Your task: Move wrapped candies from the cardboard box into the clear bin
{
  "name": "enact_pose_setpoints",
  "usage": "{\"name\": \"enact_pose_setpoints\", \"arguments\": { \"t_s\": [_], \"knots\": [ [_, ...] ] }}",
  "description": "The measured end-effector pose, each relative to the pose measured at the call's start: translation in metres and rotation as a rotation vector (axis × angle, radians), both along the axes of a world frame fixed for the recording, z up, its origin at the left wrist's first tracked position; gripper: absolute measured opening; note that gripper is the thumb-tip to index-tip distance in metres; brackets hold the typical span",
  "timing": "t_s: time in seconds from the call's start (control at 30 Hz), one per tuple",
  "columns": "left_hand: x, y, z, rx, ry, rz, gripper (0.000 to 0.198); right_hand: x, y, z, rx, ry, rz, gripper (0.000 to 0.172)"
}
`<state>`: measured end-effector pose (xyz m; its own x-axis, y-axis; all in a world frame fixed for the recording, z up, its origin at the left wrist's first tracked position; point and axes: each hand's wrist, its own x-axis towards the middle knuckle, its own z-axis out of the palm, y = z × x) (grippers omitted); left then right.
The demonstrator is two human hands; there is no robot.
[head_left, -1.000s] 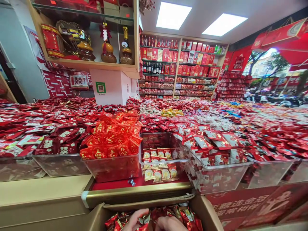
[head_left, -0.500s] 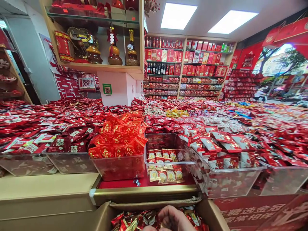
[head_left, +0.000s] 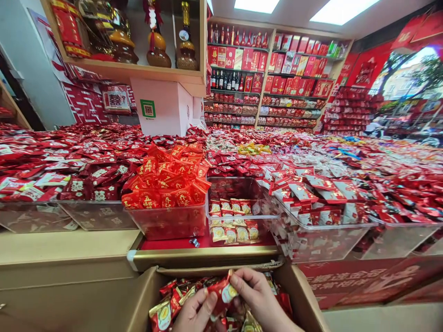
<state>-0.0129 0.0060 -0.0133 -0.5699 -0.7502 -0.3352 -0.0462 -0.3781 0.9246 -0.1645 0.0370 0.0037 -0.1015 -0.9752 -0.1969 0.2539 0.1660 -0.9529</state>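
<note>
Between my two hands is a small red and gold candy packet (head_left: 224, 292) with a pale round picture on it. My left hand (head_left: 197, 310) pinches its left side between thumb and fingers. At the upper right end of the packet, my right hand (head_left: 255, 293) grips with thumb and forefinger. Both hands are over an open cardboard box (head_left: 142, 299) holding many similar red and gold packets (head_left: 162, 316). Beyond the box, a clear plastic bin (head_left: 242, 219) is partly filled with rows of matching packets (head_left: 237, 233).
Left of that bin is one heaped with bright red packets (head_left: 166, 189). To its right stands a bin of white and red packets (head_left: 325, 207). A gold counter edge (head_left: 207, 258) runs behind the box. A small metallic piece (head_left: 194, 242) lies on the red cloth.
The view has tilted down, bringing more of the box and both hands into sight. The candy packet now shows between my hands; earlier mainly one hand was visible low in the box.
</note>
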Motion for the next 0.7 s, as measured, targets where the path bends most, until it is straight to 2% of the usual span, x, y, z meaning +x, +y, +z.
{"name": "enact_pose_setpoints", "arguments": {
  "t_s": [0.17, 0.3, 0.43, 0.57, 0.7],
  "knots": [
    [0.002, -0.001, 0.008, -0.088, -0.013, -0.02, 0.041, -0.006, 0.002, 0.009, -0.02, -0.031, -0.001, 0.039],
    [0.004, 0.002, 0.006, -0.13, -0.028, 0.0, 0.042, -0.007, 0.004, 0.008, -0.098, 0.054, -0.026, 0.036],
    [0.009, 0.001, 0.005, -0.134, -0.047, -0.018, 0.044, -0.005, 0.008, 0.003, -0.166, 0.147, 0.056, 0.031],
    [0.009, -0.001, 0.018, -0.39, -0.097, -0.136, 0.032, -0.003, 0.011, 0.002, -0.259, 0.286, 0.128, 0.026],
    [0.005, -0.001, 0.026, -0.567, -0.154, -0.187, 0.028, -0.004, 0.01, 0.008, -0.45, 0.559, 0.131, 0.019]
  ]
}}
